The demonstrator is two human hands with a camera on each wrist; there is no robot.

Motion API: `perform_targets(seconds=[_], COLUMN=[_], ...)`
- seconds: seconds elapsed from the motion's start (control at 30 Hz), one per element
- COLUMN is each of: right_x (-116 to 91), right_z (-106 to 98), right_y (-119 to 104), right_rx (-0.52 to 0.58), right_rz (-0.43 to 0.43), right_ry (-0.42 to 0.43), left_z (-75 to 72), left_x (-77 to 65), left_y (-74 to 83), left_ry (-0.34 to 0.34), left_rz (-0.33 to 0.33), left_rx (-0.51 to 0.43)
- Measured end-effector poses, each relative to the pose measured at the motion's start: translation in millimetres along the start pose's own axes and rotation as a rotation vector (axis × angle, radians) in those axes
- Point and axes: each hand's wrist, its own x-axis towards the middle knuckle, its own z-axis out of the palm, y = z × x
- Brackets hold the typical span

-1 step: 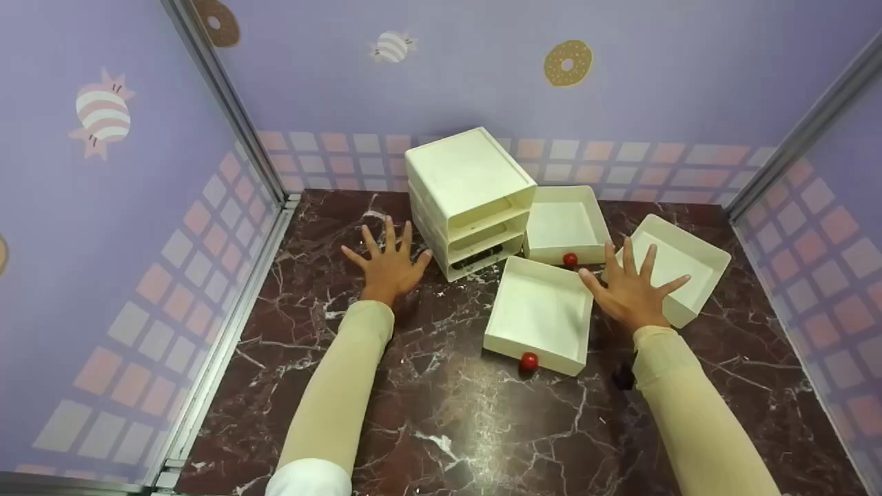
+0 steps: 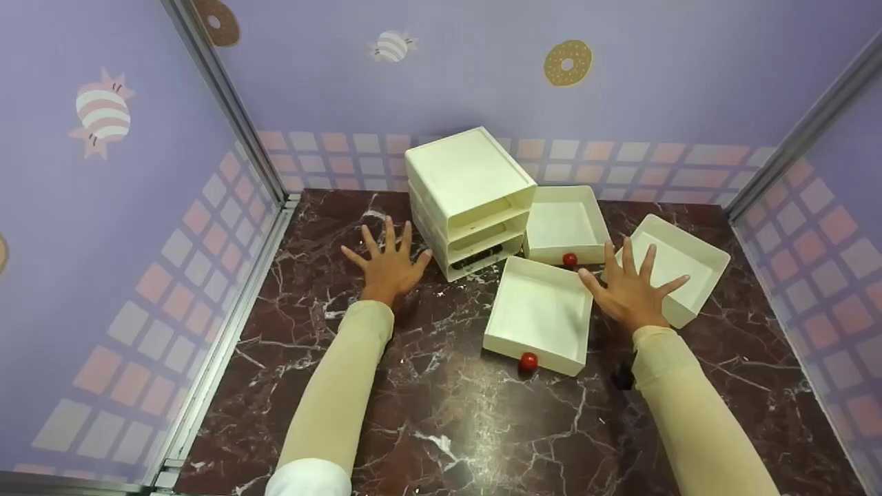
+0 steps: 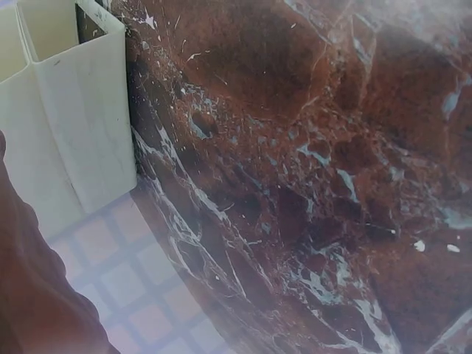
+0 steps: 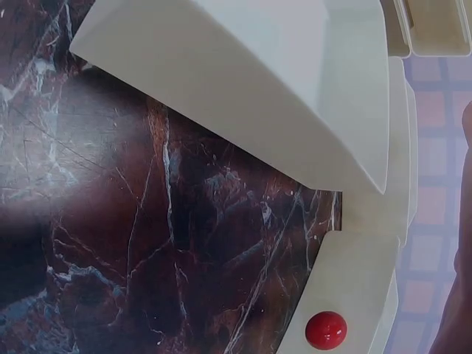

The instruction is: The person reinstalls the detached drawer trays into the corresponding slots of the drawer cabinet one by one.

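Note:
My left hand (image 2: 391,270), fingers spread and holding nothing, is just left of a white three-tier drawer cabinet (image 2: 472,172) whose slots have no drawers in them. The cabinet's side also shows in the left wrist view. My right hand (image 2: 632,293) has its fingers fanned out, with nothing in its grasp. It overlaps the right-hand drawer (image 2: 689,265) in the head view, its thumb near the corner of the front drawer (image 2: 541,310). A third drawer (image 2: 561,217) lies behind, beside the cabinet. A red round knob (image 2: 528,362) sits on the front drawer's face.
Everything stands on a dark red marbled tabletop (image 2: 441,420). A purple back wall (image 2: 475,76) with printed sweets and checks rises close behind the cabinet. Side walls bound the table, with a metal rail (image 2: 227,365) along the left edge.

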Motion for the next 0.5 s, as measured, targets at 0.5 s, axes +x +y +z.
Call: perform_targets(seconds=[0.5], right_x=[3.9], right_z=[0.5], right_y=[-10.0], right_rx=[-0.015], right_rz=[-0.014], right_ry=[0.024], left_z=[-7.9], left_x=[-1.5], left_y=[17.4], left_ry=[0.059], left_rz=[0.006], left_rx=[-0.136])
